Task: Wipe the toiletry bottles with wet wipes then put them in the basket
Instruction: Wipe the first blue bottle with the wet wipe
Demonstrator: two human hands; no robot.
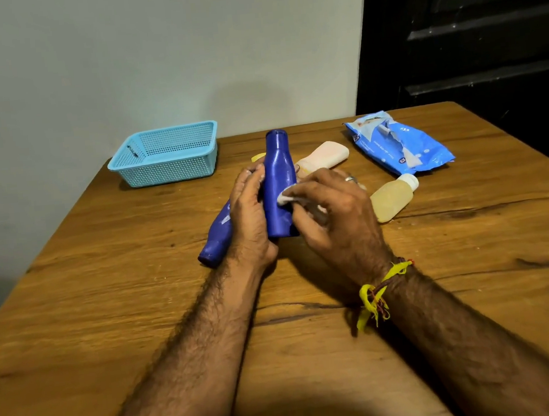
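Observation:
My left hand [250,210] grips a dark blue bottle [277,167] upright above the table, cap end away from me. A white wet wipe [287,197] is pressed against the bottle's right side by my right hand [333,216]. A second blue bottle [217,236] lies on the table behind my left hand, partly hidden. A pale pink bottle [326,155] lies beyond my hands. To the right lies a yellowish bottle [393,197] with a white cap. The light blue perforated basket [167,174] stands at the far left, with nothing visible inside.
A torn-open blue wet-wipe pack [397,144] lies at the far right of the wooden table [110,321]. A small yellow object [257,158] peeks out behind the held bottle. A wall stands behind the table, a dark door at the right.

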